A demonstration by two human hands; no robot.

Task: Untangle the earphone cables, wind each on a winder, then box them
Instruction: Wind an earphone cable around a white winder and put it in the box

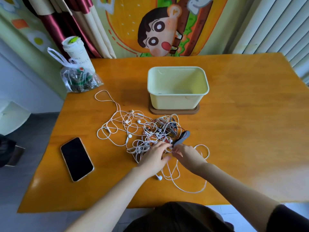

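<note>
On my feed the tangle of earphone cables (142, 129) lies on the orange table (242, 131), between the person and the pale yellow box (177, 101), which stands open on a brown base (175, 112) just beyond the knot. No cable is in the box yet, and I judge the untangling barely begun.

Both hands meet at the near right edge of the knot. The right hand (188, 155) has its fingers (174, 150) curled, pinching the near end of a dark grey winder (182, 138). The winder's long axis runs diagonally from those fingertips, away and to the right, and its far end lies over red and white strands. The left hand (154, 159) reaches in from the left, its fingers stretched to the same spot. It may be nipping a white strand there, but the blur keeps me from telling whether it grips or only touches.

The bulk of the knot lies beyond and to the left of the fingertips, so the left hand is nearer to it. A loose white loop (192, 190) trails toward the person under the right forearm, with one earbud (159, 178) below the left wrist.

A black phone (76, 159) lies well to the left, and a knotted plastic bag (80, 79) and a paper cup (76, 52) sit at the far left corner
</note>
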